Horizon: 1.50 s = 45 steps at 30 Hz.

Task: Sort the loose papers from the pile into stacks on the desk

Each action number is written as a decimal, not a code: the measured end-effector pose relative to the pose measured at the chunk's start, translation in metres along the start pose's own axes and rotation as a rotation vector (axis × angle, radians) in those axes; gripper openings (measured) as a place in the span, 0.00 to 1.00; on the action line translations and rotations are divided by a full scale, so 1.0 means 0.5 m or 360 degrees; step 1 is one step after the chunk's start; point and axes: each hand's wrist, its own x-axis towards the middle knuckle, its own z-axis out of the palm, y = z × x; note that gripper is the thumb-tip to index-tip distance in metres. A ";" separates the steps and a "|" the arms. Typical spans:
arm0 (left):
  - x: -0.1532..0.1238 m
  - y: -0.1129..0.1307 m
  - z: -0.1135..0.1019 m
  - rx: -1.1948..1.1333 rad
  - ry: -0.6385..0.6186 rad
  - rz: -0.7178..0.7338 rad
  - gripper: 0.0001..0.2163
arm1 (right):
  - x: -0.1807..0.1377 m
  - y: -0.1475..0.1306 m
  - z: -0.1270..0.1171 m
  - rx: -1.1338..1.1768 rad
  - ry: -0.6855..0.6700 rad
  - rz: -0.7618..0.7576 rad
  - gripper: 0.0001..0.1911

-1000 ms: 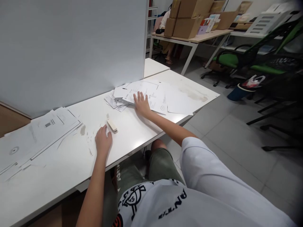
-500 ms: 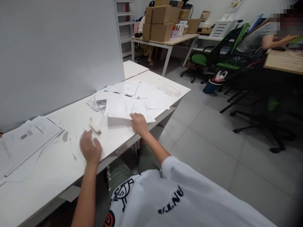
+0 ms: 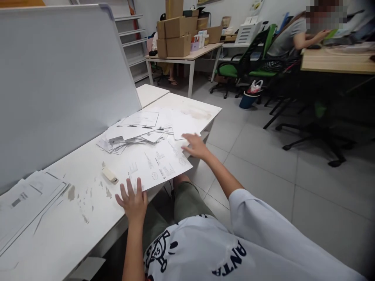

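Observation:
A printed sheet of paper (image 3: pixel 158 164) lies on the white table, its near corner reaching past the front edge. My left hand (image 3: pixel 134 201) rests with fingers spread at the sheet's left end. Over by the papers at the right, my right hand (image 3: pixel 195 146) is open, thumb and fingers apart, above the table's front edge. Behind the sheet is a loose pile of papers (image 3: pixel 137 130). A small cream-coloured utility knife or stapler-like object (image 3: pixel 109 175) sits left of the sheet; its exact kind is unclear.
A whiteboard (image 3: pixel 64 78) stands along the table's back. Another stack of papers (image 3: pixel 32 203) is at the left. Beyond are a table with cardboard boxes (image 3: pixel 175 39), green chairs (image 3: pixel 228 70), a blue bin (image 3: pixel 248 99) and a seated person (image 3: pixel 288 39) at a desk.
The printed sheet has come toward me, off the pile, and now lies flat. My right hand has let go of it and moved right; my left hand has come to its left end.

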 end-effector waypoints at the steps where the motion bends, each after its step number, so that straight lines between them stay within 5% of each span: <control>1: 0.003 -0.006 -0.002 -0.0009 -0.0074 0.0048 0.26 | 0.008 0.038 -0.006 -0.0081 0.0019 0.0206 0.34; 5: 0.010 -0.004 -0.015 0.0041 -0.0206 0.0186 0.20 | 0.001 0.117 0.008 -0.0286 0.0001 0.0331 0.31; 9: 0.008 0.006 -0.007 0.0105 -0.0179 0.0209 0.19 | -0.021 0.094 0.012 -0.0211 0.0220 0.0312 0.14; 15: 0.008 0.023 0.005 0.0026 -0.0251 0.0024 0.23 | -0.062 0.001 -0.076 0.0960 0.1256 0.0519 0.12; 17: 0.012 0.031 0.002 -0.0016 -0.0318 -0.0029 0.24 | -0.082 -0.026 -0.089 0.1551 0.1396 0.0724 0.12; 20: 0.012 0.034 -0.001 -0.0074 -0.0393 -0.0080 0.25 | -0.114 -0.064 -0.069 0.2108 0.1172 0.1110 0.12; 24: -0.003 0.031 -0.010 -0.0132 -0.0410 -0.0089 0.25 | -0.165 -0.120 -0.016 0.1912 0.0640 0.1330 0.16; 29: -0.020 0.089 -0.019 -0.0169 -0.0185 -0.0256 0.29 | -0.190 -0.158 0.005 0.1240 0.0434 0.1204 0.26; 35: -0.024 0.143 -0.011 -0.0223 -0.0117 -0.0043 0.23 | -0.157 -0.188 0.003 0.0909 0.0093 0.0895 0.28; 39: -0.024 0.122 -0.010 -0.0247 -0.0314 -0.0097 0.22 | -0.110 -0.216 0.022 0.0975 0.0004 0.0816 0.28; 45: -0.045 0.092 -0.016 -0.0257 -0.0243 0.0043 0.20 | -0.043 -0.216 0.086 0.1266 -0.0142 0.0880 0.32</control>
